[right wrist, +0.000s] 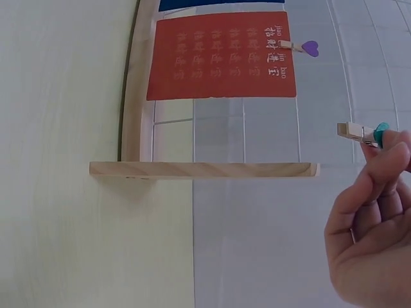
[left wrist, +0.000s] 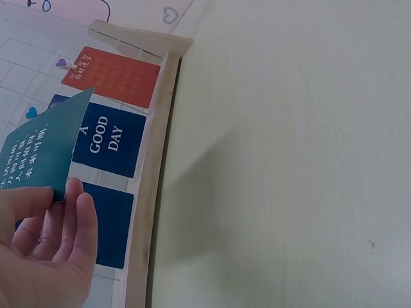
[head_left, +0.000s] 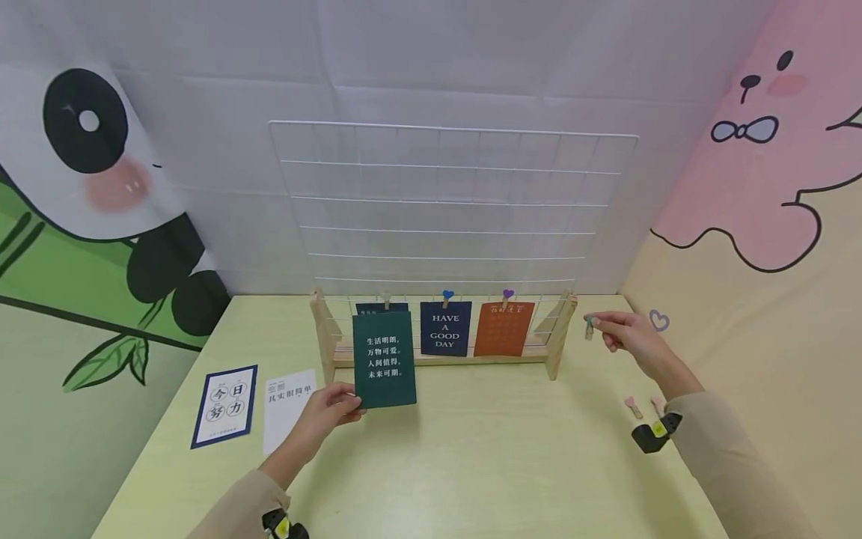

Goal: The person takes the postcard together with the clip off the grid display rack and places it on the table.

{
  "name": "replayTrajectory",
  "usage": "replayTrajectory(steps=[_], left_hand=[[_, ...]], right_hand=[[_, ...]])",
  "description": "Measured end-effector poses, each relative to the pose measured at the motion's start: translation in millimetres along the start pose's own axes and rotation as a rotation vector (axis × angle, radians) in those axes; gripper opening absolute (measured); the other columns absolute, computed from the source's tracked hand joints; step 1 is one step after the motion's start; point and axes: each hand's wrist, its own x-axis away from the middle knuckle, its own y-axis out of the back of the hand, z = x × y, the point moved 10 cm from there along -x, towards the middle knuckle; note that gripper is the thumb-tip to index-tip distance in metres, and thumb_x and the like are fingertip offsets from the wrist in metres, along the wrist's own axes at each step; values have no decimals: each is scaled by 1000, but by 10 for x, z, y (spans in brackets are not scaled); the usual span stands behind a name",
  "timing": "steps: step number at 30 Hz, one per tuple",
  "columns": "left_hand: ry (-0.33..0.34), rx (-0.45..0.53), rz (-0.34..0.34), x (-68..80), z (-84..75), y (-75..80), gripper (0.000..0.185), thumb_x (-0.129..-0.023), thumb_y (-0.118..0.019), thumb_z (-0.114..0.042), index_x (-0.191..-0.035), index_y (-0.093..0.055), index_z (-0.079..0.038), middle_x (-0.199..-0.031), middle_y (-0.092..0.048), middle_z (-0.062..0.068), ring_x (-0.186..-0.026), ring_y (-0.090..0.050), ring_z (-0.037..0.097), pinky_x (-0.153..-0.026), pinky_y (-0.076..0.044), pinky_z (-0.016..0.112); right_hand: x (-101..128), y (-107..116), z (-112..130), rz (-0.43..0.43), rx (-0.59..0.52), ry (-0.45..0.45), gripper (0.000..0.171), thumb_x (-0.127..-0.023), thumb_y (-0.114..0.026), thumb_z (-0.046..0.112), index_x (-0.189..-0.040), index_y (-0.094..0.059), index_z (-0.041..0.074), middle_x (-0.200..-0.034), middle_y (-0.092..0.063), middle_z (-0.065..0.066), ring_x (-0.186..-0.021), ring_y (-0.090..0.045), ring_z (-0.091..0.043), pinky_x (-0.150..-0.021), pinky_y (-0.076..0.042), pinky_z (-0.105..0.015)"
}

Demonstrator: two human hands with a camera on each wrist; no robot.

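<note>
"HAVE A GOOD DAY" on the navy card (head_left: 446, 329)

Through the cameras I see the rack (head_left: 444, 361) as smooth, pale wood, and the grid (head_left: 438, 201) above it as thin metal wire. The green card (head_left: 384, 360) in front of the rack looks like matt paper. Right of the rack, the clothespin (right wrist: 358, 133) looks wooden with a shiny teal top.

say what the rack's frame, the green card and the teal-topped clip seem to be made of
Rack's frame: pale wood, probably unpainted; grain streaks show along its side.
Green card: likely stiff paper, matte; thin and flat though held by one corner.
Teal-topped clip: body apparently plain wood, by its tan color; the top could be painted wood or plastic.
</note>
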Motion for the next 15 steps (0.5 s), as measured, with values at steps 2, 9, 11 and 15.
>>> replayTrajectory(steps=[2, 9, 11, 15], left_hand=[[9, 3, 2, 13, 53, 24, 23, -87, -53, -3, -107, -50, 8, -86, -61, 14, -77, -61, 23, -73, -50, 33], [41, 12, -6, 44, 213, 112, 25, -88, -52, -4, -108, -49, 10, -89, -62, 15, -83, -60, 31, -74, -49, 35], [57, 19, -19, 45, 268, 143, 24, -88, -52, -3, -108, -49, 10, -89, -62, 15, -83, -60, 30, -74, -49, 36], [75, 29, -43, 50, 366, 199, 23, -87, -51, -1, -106, -49, 12, -87, -62, 15, -82, -60, 30, -72, -50, 34]], right_hand=[[7, 20, -47, -5, -1, -15, 40, -90, -52, 23, -115, -50, -8, -60, -45, 3, -54, -42, -7, -53, -39, -20], [17, 80, -185, -6, 13, -36, 45, -92, -48, 21, -121, -42, -13, -63, -45, 4, -56, -42, -6, -53, -40, -19], [19, 94, -231, -4, 23, -44, 44, -93, -47, 20, -122, -41, -13, -64, -45, 3, -57, -42, -5, -53, -41, -19], [32, 117, -328, -1, 49, -64, 44, -93, -46, 19, -122, -40, -13, -65, -46, 2, -57, -43, -5, -54, -42, -19]])
